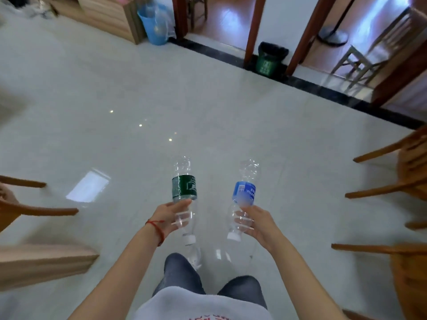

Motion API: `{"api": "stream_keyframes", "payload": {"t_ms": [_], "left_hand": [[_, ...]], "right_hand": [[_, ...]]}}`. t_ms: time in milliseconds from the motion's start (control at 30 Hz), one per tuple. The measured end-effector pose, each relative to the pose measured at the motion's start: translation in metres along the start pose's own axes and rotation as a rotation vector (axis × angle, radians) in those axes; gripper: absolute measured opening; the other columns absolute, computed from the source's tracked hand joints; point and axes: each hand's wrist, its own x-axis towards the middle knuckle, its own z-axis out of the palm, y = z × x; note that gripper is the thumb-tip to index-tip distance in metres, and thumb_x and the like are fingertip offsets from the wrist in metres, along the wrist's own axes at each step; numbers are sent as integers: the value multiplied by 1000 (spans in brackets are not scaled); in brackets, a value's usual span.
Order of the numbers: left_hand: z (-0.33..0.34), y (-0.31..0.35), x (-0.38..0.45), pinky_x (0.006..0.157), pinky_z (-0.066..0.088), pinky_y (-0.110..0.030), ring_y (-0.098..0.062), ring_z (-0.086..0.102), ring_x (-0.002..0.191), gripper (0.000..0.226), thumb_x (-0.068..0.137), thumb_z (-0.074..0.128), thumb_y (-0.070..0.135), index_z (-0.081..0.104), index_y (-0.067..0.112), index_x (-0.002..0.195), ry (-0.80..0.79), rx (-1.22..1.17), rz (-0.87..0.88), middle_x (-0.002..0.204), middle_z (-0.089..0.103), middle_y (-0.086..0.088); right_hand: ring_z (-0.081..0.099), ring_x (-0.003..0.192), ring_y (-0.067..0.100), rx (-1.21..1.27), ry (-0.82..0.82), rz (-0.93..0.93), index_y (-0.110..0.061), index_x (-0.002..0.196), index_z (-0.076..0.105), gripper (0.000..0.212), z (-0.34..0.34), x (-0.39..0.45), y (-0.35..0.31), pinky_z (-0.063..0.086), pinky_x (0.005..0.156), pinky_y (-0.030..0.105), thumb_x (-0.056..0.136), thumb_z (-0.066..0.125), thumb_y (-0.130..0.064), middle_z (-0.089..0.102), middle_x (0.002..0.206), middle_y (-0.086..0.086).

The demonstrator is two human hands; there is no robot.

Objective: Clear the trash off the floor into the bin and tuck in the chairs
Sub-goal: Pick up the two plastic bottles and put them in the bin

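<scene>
My left hand (169, 217) grips an empty clear bottle with a green label (184, 188), cap end toward me. My right hand (256, 221) grips a second empty clear bottle with a blue label (245, 192), its white cap also toward me. Both bottles are held out in front of me above the pale tiled floor. A green bin with a black liner (270, 58) stands ahead against the dark floor strip, between two brown posts. A blue bin with a clear liner (153, 24) stands farther left beside a wooden cabinet.
Wooden chairs flank me: chair legs at the right (388, 188) and at the left (34, 211). A light wooden table edge (46, 262) is at my lower left. A wooden cabinet (108, 17) stands at the far left. More chairs (365, 58) sit beyond the glass at the far right.
</scene>
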Motion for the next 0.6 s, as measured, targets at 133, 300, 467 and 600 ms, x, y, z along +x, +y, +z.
{"api": "stream_keyframes", "payload": {"t_ms": [133, 300, 467, 600], "left_hand": [[15, 58, 38, 73, 51, -36, -26, 57, 88, 21, 78, 67, 17, 58, 5, 93, -73, 119, -9, 95, 59, -13], [49, 101, 81, 70, 51, -35, -26, 58, 88, 31, 78, 68, 19, 56, 2, 101, -148, 231, -56, 97, 60, -13], [96, 137, 128, 74, 51, -35, -24, 57, 84, 18, 79, 66, 18, 56, 7, 90, -188, 278, -94, 95, 58, -13], [138, 173, 168, 75, 52, -36, -25, 59, 85, 23, 80, 67, 19, 58, 3, 94, -188, 259, -90, 96, 59, -12]], "right_hand": [[62, 80, 27, 99, 81, -54, -7, 101, 59, 23, 9, 21, -26, 53, 81, 43, 83, 65, -19, 62, 92, 11], [60, 79, 25, 166, 181, -56, -10, 96, 60, 13, 3, 41, -53, 54, 69, 34, 84, 63, -14, 62, 91, 9], [61, 84, 25, 186, 242, -60, -10, 100, 60, 17, -23, 80, -94, 54, 70, 32, 84, 63, -15, 63, 93, 9], [61, 81, 25, 192, 243, -77, -11, 99, 61, 17, -50, 124, -146, 53, 72, 34, 83, 64, -15, 63, 93, 9]]}}
